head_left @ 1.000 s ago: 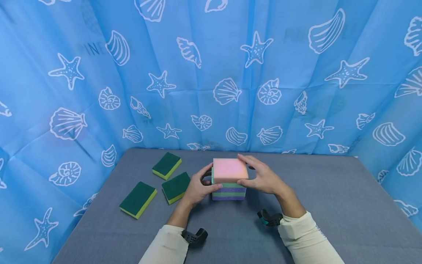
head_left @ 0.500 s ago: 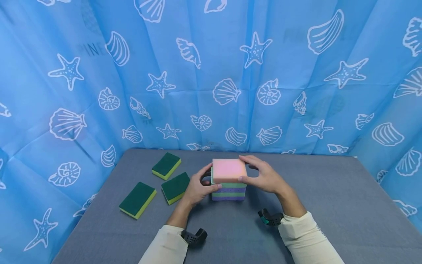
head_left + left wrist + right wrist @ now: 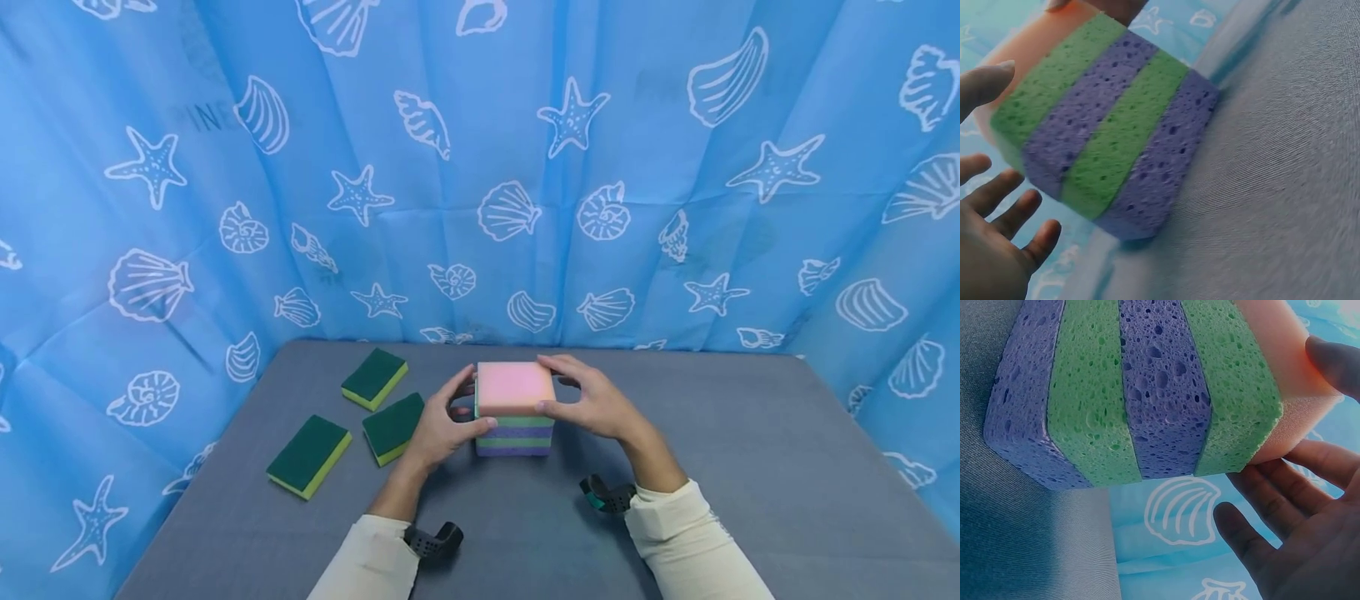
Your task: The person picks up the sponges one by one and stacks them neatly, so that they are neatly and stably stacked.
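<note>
On my head feed, the stack (image 3: 514, 443) of sponges stands upright on the grey cloth-covered table (image 3: 720, 467), just toward five o'clock from the middle of the view. The pink sponge (image 3: 514, 385) lies flat on top, against the upper green sponge (image 3: 1229, 394). Below that I count the upper purple sponge (image 3: 1163, 394), the lower green sponge (image 3: 1090, 394) and the lower purple sponge (image 3: 1025, 381), which rests on the cloth.

I have the right hand (image 3: 596, 404) at the stack's three o'clock, gripping the pink sponge with the thumb at its near edge and a finger at the far one. The left hand (image 3: 437, 427) sits at nine o'clock, open, its fingers spread loosely beside the stack; I cannot tell whether its thumb touches the pink sponge.

Three green-and-yellow sponges lie dark side up, apart from the stack: the far sponge (image 3: 374, 375) toward ten o'clock, the middle sponge (image 3: 393, 427) at nine, just beside the left hand, and the near sponge (image 3: 303, 454) a little below nine. Black wrist devices (image 3: 433, 542) show by both cream sleeves (image 3: 367, 558). At twelve o'clock, I see a blue curtain (image 3: 450, 75) printed with white shells and starfish.
</note>
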{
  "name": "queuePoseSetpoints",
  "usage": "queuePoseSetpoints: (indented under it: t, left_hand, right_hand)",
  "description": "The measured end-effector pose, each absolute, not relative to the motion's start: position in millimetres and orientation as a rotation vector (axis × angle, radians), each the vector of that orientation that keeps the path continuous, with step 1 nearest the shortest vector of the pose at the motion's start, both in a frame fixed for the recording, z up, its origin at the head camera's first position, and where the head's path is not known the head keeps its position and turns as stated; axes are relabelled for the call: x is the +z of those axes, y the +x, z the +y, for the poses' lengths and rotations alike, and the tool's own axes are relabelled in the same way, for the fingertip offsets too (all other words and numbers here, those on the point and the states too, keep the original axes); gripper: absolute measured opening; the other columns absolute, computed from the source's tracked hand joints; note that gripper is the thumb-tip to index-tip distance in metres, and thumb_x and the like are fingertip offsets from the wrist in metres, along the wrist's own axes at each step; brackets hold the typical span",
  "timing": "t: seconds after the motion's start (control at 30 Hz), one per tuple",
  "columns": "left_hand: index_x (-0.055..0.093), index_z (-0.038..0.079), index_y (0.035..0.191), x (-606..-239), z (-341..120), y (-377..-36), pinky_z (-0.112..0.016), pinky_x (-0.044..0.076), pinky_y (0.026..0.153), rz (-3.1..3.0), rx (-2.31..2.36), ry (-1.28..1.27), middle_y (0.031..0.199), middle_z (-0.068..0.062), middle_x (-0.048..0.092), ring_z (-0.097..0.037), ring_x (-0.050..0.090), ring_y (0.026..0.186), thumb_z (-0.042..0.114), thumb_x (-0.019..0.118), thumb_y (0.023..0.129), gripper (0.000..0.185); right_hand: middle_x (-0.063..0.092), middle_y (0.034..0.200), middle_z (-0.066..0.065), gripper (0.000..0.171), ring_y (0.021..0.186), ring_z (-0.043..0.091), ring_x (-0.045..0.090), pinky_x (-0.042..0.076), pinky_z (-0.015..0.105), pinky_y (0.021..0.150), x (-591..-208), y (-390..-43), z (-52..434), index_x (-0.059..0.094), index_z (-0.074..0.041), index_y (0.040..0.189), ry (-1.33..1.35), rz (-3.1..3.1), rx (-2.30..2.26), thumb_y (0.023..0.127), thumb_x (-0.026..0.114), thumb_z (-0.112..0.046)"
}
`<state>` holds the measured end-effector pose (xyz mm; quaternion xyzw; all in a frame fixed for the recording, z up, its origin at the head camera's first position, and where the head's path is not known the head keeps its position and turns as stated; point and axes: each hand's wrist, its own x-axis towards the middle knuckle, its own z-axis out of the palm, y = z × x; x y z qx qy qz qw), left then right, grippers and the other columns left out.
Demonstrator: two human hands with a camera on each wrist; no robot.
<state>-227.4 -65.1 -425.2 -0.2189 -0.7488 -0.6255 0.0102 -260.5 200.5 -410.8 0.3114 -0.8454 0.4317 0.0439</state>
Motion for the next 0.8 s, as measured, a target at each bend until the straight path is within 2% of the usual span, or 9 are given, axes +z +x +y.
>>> queuePoseSetpoints:
  t: [0.2,0.53,0.67,0.8]
  left_hand:
    - [0.031,-0.008,0.146,-408.0,-80.4,-215.8,-0.063,0.037,0.093,-2.296,-1.843,-0.668,0.141,-0.029,0.04,-0.046,0.039,0.126,0.002,0.073,0.082,0.078]
    - [0.036,-0.008,0.144,-385.2,-118.5,-190.3,-0.064,0.035,0.093,-2.18,-1.707,-0.615,0.139,-0.026,0.045,-0.045,0.041,0.125,-0.008,0.072,0.08,0.074]
    - [0.036,-0.008,0.144,-383.2,-129.1,-181.8,-0.047,0.041,0.095,-2.164,-1.654,-0.573,0.138,-0.024,0.046,-0.042,0.043,0.125,-0.009,0.071,0.08,0.073]
    - [0.035,-0.01,0.144,-382.3,-136.3,-172.9,-0.03,0.04,0.092,-2.121,-1.627,-0.506,0.137,-0.025,0.046,-0.042,0.042,0.123,-0.011,0.071,0.079,0.074]
  right_hand:
    - [0.049,0.137,0.015,0.068,0.12,0.031,0.049,0.041,0.051,0.097,-410.9,-258.5,199.2,0.048,0.001,0.141,0.94,-2.586,1.319,0.084,0.075,-0.024]
    - [0.049,0.138,0.016,0.068,0.121,0.032,0.049,0.041,0.052,0.096,-412.6,-259.6,199.5,0.047,0.002,0.141,0.949,-2.58,1.327,0.085,0.075,-0.025]
    - [0.049,0.138,0.015,0.068,0.12,0.032,0.049,0.041,0.052,0.096,-411.2,-259.3,200.5,0.047,0.001,0.141,0.94,-2.584,1.324,0.084,0.075,-0.025]
    - [0.049,0.138,0.015,0.069,0.119,0.033,0.049,0.042,0.053,0.095,-410.4,-259.8,200.3,0.047,0.001,0.141,0.943,-2.584,1.326,0.084,0.075,-0.026]
